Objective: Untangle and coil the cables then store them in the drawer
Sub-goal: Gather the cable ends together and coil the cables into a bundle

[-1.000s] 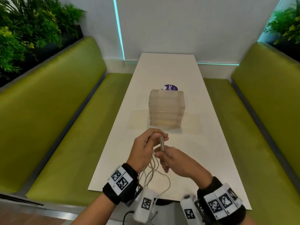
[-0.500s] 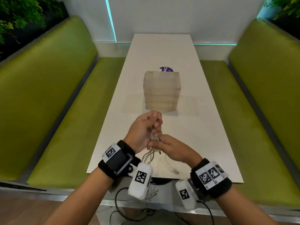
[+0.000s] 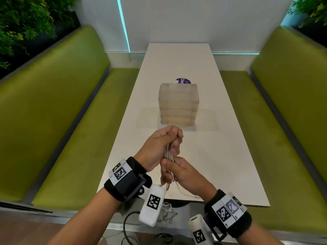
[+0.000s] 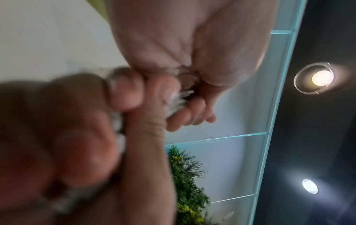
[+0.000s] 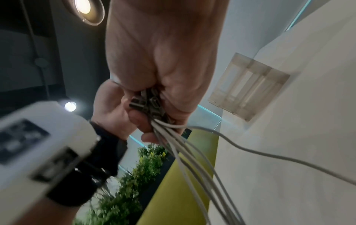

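Note:
A bundle of thin white cables (image 3: 169, 152) stands upright between my two hands, above the near end of the white table (image 3: 230, 156). My left hand (image 3: 174, 138) grips its upper part with curled fingers. Just below, my right hand (image 3: 168, 171) grips the lower part. In the right wrist view the plugs and strands (image 5: 152, 106) are clamped in my right hand (image 5: 163, 68), with the left hand (image 5: 111, 109) behind. Several strands (image 5: 192, 159) trail down, and one loose strand (image 5: 269, 153) runs across the table. The translucent drawer unit (image 3: 178, 105) stands shut beyond the hands. The left wrist view is blurred.
A purple round sticker (image 3: 183, 80) lies behind the drawer unit. Green benches (image 3: 70, 138) run along both sides of the table. Slack white cable (image 3: 166, 213) hangs below the near table edge. A black cord (image 3: 127, 225) lies on the floor.
Both hands keep hold of the cable bundle. The right hand has slid down beneath the left, and the loose strands under them have drawn in. The head view has shifted.

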`<state>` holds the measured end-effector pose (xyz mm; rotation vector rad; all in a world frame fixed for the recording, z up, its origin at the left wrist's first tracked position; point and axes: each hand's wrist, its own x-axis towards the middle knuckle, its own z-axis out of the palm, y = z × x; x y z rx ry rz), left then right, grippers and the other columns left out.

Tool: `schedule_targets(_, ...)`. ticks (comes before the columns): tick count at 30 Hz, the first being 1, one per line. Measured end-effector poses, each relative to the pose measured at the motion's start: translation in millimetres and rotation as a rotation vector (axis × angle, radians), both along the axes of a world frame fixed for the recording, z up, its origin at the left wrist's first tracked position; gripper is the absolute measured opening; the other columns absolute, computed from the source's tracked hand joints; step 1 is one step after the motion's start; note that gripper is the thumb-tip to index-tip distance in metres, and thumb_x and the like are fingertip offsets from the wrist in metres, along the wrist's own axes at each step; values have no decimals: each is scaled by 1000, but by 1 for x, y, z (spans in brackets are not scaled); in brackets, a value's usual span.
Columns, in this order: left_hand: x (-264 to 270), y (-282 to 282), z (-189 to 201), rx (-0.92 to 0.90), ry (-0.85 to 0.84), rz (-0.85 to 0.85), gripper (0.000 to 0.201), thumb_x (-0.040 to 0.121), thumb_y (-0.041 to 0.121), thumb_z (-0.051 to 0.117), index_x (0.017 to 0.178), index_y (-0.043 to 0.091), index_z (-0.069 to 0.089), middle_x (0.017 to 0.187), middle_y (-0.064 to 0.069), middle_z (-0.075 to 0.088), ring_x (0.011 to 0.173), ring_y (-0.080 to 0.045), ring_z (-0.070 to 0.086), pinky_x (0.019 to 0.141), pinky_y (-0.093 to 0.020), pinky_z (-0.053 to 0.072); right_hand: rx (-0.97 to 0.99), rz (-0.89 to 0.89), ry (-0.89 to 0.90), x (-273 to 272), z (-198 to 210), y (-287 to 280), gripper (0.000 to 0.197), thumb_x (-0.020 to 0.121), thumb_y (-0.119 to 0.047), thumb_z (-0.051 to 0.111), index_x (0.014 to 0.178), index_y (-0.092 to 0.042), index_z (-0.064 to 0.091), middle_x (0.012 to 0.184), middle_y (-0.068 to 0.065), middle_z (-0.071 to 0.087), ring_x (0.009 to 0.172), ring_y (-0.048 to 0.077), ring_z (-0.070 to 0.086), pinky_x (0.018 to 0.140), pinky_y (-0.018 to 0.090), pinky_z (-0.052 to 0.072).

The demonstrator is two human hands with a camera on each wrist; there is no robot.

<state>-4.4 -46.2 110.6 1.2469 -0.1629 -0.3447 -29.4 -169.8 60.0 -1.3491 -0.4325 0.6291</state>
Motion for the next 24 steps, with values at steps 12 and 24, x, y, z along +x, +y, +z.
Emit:
schedule_targets(12, -24, 8, -34, 325, -130, -117, 61, 74, 80, 43, 85, 22, 59, 63, 6, 59, 56, -11, 52, 59, -19, 42, 576, -269, 252, 19, 45, -16, 26, 94, -27, 39, 77, -9, 46, 63, 3, 49, 59, 15, 51, 66, 28, 51)
schedule_targets(24, -21, 26, -42, 753, -205, -273, 33, 97, 39, 44, 74, 17, 55, 60, 10, 41, 48, -2, 36, 51, -14, 33, -91, -58, -124, 36, 43, -48, 36, 96, -34, 45, 77, -5, 50, 57, -1, 44, 59, 15, 54, 84, 51, 49)
